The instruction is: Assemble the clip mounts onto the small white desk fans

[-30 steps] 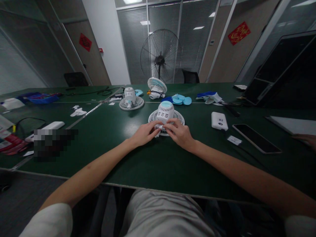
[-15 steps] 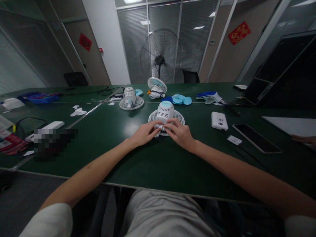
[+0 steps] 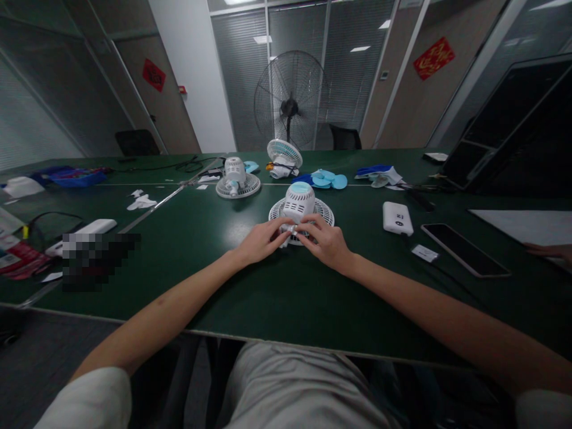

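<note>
A small white fan head with a light-blue cap lies grille-down on the green table in front of me. At its near side, my left hand and my right hand meet with bent fingers. Both pinch a small white and translucent part that sticks out from the fan's base, the left from its left side and the right from its right side. My fingertips cover much of this part, so its exact kind is hidden.
Behind stand a second fan head, a small fan and light-blue fan blades. On the right lie a white power bank, a phone and another person's hand. A white power strip is left.
My hands and the fan head keep their places; my right fingers shift only very slightly. At the right edge, the other person's hand and the white sheet move a little to the left.
</note>
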Tool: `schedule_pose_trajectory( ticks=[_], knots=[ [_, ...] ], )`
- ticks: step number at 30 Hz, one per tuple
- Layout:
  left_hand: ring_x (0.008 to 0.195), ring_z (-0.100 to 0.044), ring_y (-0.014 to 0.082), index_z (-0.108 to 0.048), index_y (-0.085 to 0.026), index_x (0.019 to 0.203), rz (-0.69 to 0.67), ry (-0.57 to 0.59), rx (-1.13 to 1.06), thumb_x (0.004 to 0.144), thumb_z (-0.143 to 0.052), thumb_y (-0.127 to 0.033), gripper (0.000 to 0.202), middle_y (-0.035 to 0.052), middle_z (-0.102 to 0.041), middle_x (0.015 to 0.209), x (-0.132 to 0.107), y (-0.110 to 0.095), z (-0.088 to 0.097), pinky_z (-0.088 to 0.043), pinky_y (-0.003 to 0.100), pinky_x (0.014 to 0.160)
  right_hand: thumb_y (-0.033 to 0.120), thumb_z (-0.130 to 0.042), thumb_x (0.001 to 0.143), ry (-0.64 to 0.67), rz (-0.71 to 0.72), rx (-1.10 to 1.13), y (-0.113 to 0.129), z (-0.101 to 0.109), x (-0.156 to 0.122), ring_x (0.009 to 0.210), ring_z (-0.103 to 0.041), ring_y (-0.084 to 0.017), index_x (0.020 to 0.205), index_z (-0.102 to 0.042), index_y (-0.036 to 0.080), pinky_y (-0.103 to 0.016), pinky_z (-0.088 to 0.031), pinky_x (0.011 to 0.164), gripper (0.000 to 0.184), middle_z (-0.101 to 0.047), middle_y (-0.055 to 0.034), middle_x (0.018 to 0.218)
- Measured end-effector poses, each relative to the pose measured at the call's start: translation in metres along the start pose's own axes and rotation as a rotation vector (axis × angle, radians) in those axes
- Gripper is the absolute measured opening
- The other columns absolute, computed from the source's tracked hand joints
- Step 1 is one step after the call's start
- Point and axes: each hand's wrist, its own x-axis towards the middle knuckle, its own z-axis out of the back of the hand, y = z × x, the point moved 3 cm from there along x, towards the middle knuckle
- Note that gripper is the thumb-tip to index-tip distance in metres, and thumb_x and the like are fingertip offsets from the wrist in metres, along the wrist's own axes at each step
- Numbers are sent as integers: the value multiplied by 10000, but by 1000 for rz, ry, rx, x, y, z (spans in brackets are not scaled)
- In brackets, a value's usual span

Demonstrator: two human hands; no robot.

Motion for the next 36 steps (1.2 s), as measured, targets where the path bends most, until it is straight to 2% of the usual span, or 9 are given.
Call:
schedule_pose_trajectory(
  ticks=[23, 28, 36],
  knots=[
    [850, -687, 189, -559, -212, 1395, 9, 7, -3, 1099, -456, -414, 372, 85, -709, 1184, 1, -1, 1, -543, 318, 791, 321, -581, 1057, 7, -5, 36, 3, 2, 3, 930, -704, -201, 1210, -646, 209, -333, -621, 703, 201, -684, -92, 1184],
    [855, -686, 190, -555, -218, 1395, -4, 4, 4, 1099, -461, -411, 365, 88, -710, 1197, 1, -2, 1, -541, 322, 797, 351, -556, 1070, -1, -23, 35, 1, 2, 4, 919, -703, -203, 1150, -666, 198, -343, -622, 703, 205, -688, -94, 1158],
    [859, -691, 186, -558, -214, 1397, -3, -2, 14, 1102, -461, -423, 374, 89, -709, 1217, 1, -1, 0, -544, 318, 808, 332, -538, 1076, 20, -24, 39, -2, -4, 3, 951, -706, -206, 1122, -677, 192, -345, -613, 751, 203, -688, -93, 1158]
  ],
)
